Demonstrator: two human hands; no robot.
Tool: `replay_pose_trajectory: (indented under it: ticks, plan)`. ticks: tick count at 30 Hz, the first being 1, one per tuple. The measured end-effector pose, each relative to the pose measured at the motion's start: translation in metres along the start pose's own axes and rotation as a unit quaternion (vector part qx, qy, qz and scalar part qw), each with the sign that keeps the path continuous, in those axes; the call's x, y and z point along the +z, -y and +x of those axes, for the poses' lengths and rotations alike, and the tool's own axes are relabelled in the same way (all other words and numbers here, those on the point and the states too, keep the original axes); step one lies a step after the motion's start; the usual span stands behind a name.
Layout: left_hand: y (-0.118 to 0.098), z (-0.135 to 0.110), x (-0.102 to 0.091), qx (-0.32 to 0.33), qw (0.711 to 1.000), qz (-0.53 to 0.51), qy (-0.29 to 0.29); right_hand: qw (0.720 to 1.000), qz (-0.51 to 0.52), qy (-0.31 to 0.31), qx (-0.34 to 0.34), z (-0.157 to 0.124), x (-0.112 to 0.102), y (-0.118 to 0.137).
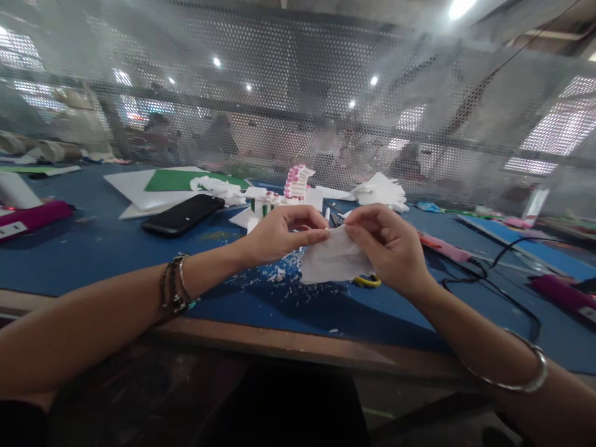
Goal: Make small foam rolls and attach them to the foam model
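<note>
A thin white sheet of paper (333, 259) hangs between my hands above the table's front part. My left hand (286, 230) pinches its upper edge between thumb and forefinger. The thumb and fingers of my right hand (388, 245) grip the same edge close by, a little to the right. Below the sheet lie many small white scraps (278, 274). A yellow scissor-like handle loop (367, 281) shows just under my right hand, the rest of it hidden. Behind my hands stands a small piece with pink-and-white rolled strips (298, 181).
A black phone (183, 215) lies left, near white and green sheets (195, 180). Stacked white pieces (380, 191) sit at the back. To the right are a pink-handled corded tool (444, 247), black cable (512, 302) and blue board (535, 245). A perforated screen (279, 105) rises behind the table.
</note>
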State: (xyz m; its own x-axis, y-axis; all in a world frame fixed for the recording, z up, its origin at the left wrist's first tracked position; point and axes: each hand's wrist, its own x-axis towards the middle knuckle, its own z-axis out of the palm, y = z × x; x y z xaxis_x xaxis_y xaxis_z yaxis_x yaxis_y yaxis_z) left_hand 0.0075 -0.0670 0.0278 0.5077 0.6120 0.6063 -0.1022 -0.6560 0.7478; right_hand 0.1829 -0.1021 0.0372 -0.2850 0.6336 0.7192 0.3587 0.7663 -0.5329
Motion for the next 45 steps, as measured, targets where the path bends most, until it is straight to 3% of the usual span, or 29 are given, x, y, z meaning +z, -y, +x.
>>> replay_pose_trajectory:
  ticks: [2,4,9,12,15,25,32,39,45]
  plan:
    - [0.001,0.0,-0.001,0.021,0.999,0.026,0.003,1.0,0.012,0.01,0.011,0.001,-0.001,0.0]
    - [0.0,-0.001,-0.003,0.08,0.99,0.115,0.006,1.0,0.006,0.026,0.011,0.002,-0.002,-0.002]
    - [-0.001,-0.004,-0.005,0.247,0.896,0.369,0.022,0.996,-0.027,0.082,0.029,0.003,-0.001,-0.008]
    - [-0.001,-0.006,-0.005,0.282,0.85,0.444,0.008,0.996,-0.042,0.068,0.045,0.003,0.001,-0.009]
    - [-0.001,-0.007,-0.005,0.289,0.837,0.464,-0.007,0.996,-0.035,0.062,0.044,0.003,0.001,-0.008]
    - [-0.003,-0.006,-0.006,0.289,0.841,0.457,-0.024,0.995,-0.063,0.076,0.009,0.003,0.001,-0.009]
    - [-0.001,-0.004,-0.006,0.253,0.902,0.35,0.007,0.984,-0.145,0.081,-0.06,0.005,-0.004,-0.006]
    - [0.0,-0.004,-0.006,0.235,0.914,0.33,-0.003,0.986,-0.141,0.083,-0.041,0.001,-0.001,-0.009]
    - [0.0,-0.002,-0.005,0.116,0.975,0.189,0.014,0.982,-0.147,0.095,-0.065,0.006,-0.008,-0.004]
